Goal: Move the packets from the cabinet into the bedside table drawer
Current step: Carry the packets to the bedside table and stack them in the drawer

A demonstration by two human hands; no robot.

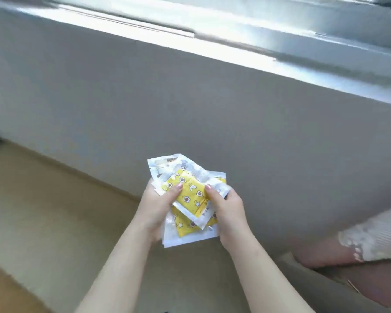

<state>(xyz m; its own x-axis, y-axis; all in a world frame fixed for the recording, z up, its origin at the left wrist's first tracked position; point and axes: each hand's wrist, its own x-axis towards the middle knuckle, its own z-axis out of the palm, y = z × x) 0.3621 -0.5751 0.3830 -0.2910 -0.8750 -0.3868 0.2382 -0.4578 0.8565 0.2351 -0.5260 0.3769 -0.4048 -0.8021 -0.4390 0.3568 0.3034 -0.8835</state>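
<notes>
While I stand by the grey wall [235, 114], my left hand [155, 206] and right hand [229, 211] both grip the bundle of yellow-and-white packets [190, 199], thumbs pressed on top.

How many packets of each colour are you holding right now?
Yellow patterned packets: 2 showing
White packets: at least 3
Total: at least 5. They overlap, so more may be hidden.
The left hand and right hand both grip the stack.

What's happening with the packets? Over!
Both left hand and right hand grip the stack of packets. Held before a grey wall. Nothing blocking in view.
</notes>
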